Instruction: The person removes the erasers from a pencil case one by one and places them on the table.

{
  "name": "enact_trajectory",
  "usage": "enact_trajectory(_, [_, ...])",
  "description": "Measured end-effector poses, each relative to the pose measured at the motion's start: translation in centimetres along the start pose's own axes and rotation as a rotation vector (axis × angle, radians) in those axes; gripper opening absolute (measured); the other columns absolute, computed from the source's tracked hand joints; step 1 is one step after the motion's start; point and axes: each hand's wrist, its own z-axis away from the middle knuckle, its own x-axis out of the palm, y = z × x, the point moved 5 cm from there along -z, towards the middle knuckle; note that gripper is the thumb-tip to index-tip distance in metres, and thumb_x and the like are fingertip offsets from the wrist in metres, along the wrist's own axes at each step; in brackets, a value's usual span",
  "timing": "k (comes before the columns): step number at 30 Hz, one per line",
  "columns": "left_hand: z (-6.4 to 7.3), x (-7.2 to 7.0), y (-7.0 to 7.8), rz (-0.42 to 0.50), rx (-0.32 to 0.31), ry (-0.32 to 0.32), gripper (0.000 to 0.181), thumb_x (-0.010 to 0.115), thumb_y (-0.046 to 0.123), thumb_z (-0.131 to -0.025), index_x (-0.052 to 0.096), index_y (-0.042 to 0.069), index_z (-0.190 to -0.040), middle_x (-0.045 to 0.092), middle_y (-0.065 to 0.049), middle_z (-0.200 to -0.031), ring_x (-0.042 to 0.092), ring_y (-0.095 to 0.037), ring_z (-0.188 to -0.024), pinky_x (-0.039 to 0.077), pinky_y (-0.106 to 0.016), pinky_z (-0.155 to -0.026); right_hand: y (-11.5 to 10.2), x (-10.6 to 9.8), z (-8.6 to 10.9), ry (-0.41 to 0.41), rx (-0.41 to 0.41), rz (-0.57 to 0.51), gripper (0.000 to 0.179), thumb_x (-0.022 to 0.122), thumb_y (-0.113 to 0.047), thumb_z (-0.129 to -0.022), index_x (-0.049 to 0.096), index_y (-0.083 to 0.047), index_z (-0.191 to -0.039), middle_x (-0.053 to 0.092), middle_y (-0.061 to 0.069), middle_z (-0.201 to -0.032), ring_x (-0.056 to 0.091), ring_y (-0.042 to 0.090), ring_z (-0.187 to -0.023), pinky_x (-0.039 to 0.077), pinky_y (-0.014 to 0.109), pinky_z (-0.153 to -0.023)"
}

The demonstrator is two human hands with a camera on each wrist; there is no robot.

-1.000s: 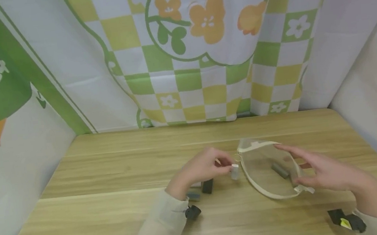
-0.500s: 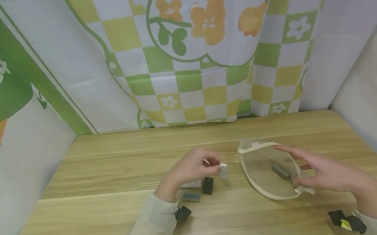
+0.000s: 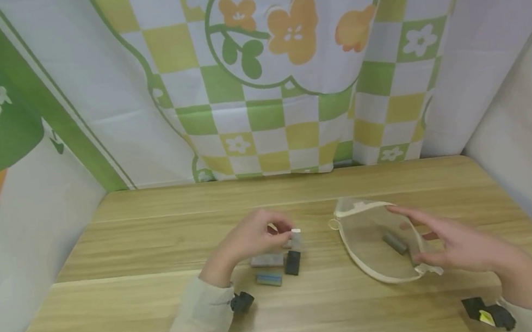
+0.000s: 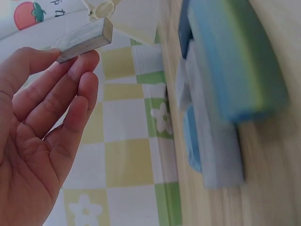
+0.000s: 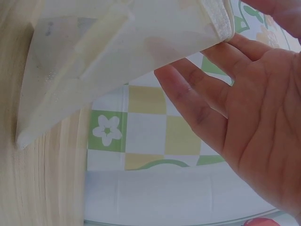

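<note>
Thumb and fingertips of my left hand pinch a small grey-white rectangular block, raised above the table. Below that hand lie a black block, a long pale grey block and a blue-green striped block. A light blue piece shows behind the pale block in the left wrist view. My right hand holds a see-through mesh zip pouch at its right side, thumb and fingers spread along the edge. The pouch mouth gapes, and a dark greyish block shows inside it.
The wooden table carries everything. A patterned curtain hangs along its back edge, with white cloth walls on both sides. A small ring hangs at the pouch's left end.
My left hand has moved left, away from the pouch, carrying the small block back over the other blocks, which are now more exposed. My right hand and the pouch have stayed put.
</note>
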Motion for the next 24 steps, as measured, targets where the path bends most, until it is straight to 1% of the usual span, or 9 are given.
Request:
enact_trajectory(4, [0.6,-0.5,-0.4,-0.037,0.014,0.010,0.012,0.067,0.012,-0.092,0.075,0.009,-0.100,0.074,0.000,-0.090,0.065,-0.005,-0.081,0.055,-0.022,-0.078,0.0,0.0,0.0,-0.005,0.014,-0.006,0.092,0.079,-0.020,-0.084,0.025,-0.023,-0.158,0.034,0.015,-0.159,0.049,0.028,-0.132,0.058,0.039,-0.088])
enact_trajectory(6, [1.0,-0.8,-0.5,-0.049,0.017,0.017,0.012,0.067,0.012,-0.091,0.075,0.009,-0.099,0.074,0.000,-0.091,0.064,-0.005,-0.083,0.055,-0.022,-0.078,0.0,0.0,0.0,-0.007,0.022,-0.010,0.092,0.079,-0.020,-0.084,0.025,-0.023,-0.158,0.034,0.017,-0.159,0.051,0.038,-0.128,0.058,0.040,-0.087])
enact_trajectory(9, [1.5,-1.1,-0.8,-0.049,0.016,0.025,0.011,0.067,0.012,-0.091,0.075,0.009,-0.098,0.073,0.000,-0.092,0.064,-0.006,-0.084,0.055,-0.023,-0.078,0.1,-0.1,0.0,-0.010,0.031,-0.023,0.092,0.079,-0.021,-0.084,0.024,-0.024,-0.158,0.033,0.016,-0.159,0.050,0.038,-0.130,0.057,0.041,-0.088])
enact_trajectory(10, [1.7,-1.2,-0.8,-0.047,0.013,0.027,0.011,0.067,0.012,-0.091,0.075,0.009,-0.098,0.073,-0.001,-0.093,0.064,-0.006,-0.085,0.055,-0.023,-0.078,0.1,-0.1,0.0,-0.013,0.030,-0.026,0.092,0.079,-0.021,-0.084,0.024,-0.025,-0.158,0.033,0.016,-0.159,0.049,0.035,-0.131,0.057,0.041,-0.088])
enact_trajectory(13, [2.1,-1.5,-1.1,-0.047,0.011,0.034,0.012,0.066,0.012,-0.092,0.075,0.008,-0.098,0.074,-0.002,-0.095,0.064,-0.006,-0.085,0.055,-0.024,-0.080,0.1,-0.1,-0.1,-0.019,0.019,-0.040,0.091,0.078,-0.021,-0.084,0.024,-0.024,-0.158,0.031,0.014,-0.161,0.042,0.015,-0.138,0.057,0.042,-0.090])
enact_trajectory(17, [2.6,-1.7,-1.4,-0.075,0.002,0.038,0.011,0.067,0.012,-0.093,0.076,0.008,-0.097,0.074,-0.002,-0.095,0.064,-0.006,-0.085,0.055,-0.023,-0.080,0.1,-0.1,-0.2,-0.025,0.005,-0.045,0.091,0.078,-0.021,-0.085,0.024,-0.023,-0.158,0.031,0.014,-0.161,0.033,-0.006,-0.136,0.057,0.041,-0.091])
enact_trajectory(19, [2.8,-1.8,-1.5,-0.090,-0.003,0.035,0.011,0.067,0.012,-0.092,0.076,0.008,-0.096,0.074,-0.001,-0.095,0.064,-0.006,-0.085,0.055,-0.023,-0.080,0.0,-0.1,-0.3,-0.022,0.003,-0.040,0.091,0.078,-0.020,-0.084,0.024,-0.022,-0.158,0.032,0.014,-0.160,0.036,0.002,-0.137,0.057,0.041,-0.090])
enact_trajectory(22, [3.1,-1.8,-1.7,-0.091,-0.020,0.026,0.010,0.067,0.012,-0.092,0.075,0.008,-0.096,0.074,-0.001,-0.093,0.064,-0.006,-0.084,0.055,-0.022,-0.079,-0.1,-0.1,-0.2,-0.024,0.010,-0.042,0.092,0.079,-0.019,-0.084,0.024,-0.022,-0.158,0.032,0.018,-0.160,0.045,0.028,-0.135,0.057,0.044,-0.089])
enact_trajectory(24, [3.3,-1.7,-1.8,-0.086,-0.029,0.020,0.010,0.067,0.011,-0.091,0.075,0.008,-0.095,0.073,0.000,-0.092,0.064,-0.005,-0.083,0.055,-0.022,-0.079,0.0,0.0,-0.1,-0.023,0.010,-0.042,0.093,0.079,-0.019,-0.084,0.024,-0.022,-0.158,0.032,0.019,-0.159,0.045,0.040,-0.131,0.057,0.045,-0.089])
